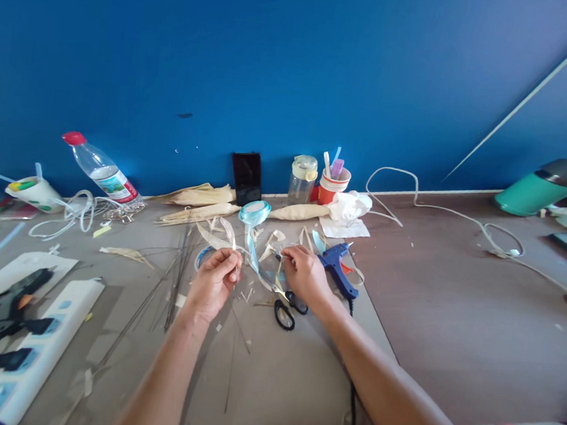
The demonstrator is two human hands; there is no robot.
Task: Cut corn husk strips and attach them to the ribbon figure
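My left hand (pixel 215 283) is closed in a pinch on a pale corn husk piece (pixel 229 232), whose thin, petal-like strips spread above the fingers. To its right, my right hand (pixel 305 276) hovers low over the scraps with its fingers pressed together. What lies between those fingertips is too small to make out. Black-handled scissors (pixel 284 315) lie just under and beside the right hand. A blue glue gun (pixel 340 269) rests right of that hand. Between and beyond the hands is a roll of light blue ribbon (pixel 254 212), its loose end trailing toward me.
Dried husks (pixel 198 208), a phone (pixel 247 178), a glass jar (pixel 302 181) and paper cups (pixel 333 185) line the blue wall. Thin wires (pixel 177 276) lie left of my hands. A power strip (pixel 47 343), a black glue gun (pixel 17 297) and a leaning bottle (pixel 107 172) are farther left.
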